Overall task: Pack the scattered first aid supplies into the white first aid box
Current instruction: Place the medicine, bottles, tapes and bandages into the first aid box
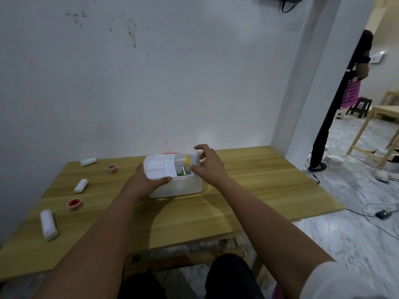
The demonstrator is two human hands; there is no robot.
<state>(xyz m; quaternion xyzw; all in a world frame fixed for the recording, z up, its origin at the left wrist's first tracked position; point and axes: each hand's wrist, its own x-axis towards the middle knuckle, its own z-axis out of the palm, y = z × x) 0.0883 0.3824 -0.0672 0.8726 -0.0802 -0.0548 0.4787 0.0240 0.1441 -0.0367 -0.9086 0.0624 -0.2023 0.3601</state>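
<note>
The white first aid box (179,187) stands open in the middle of the wooden table (248,190). A white inner tray (158,168) covers its left half; green and yellow packets show in the right half. My left hand (146,180) grips the box's front left corner. My right hand (208,162) holds a white bandage roll (193,158) upright over the box's right end. On the table's left lie three white bandage rolls (88,161) (81,185) (48,224) and two red tape rolls (112,168) (73,204).
A white wall rises just behind the table. To the right, past a pillar, a person (336,108) stands on the marble floor near another wooden table (380,117). Cables and a black adapter (383,214) lie on the floor.
</note>
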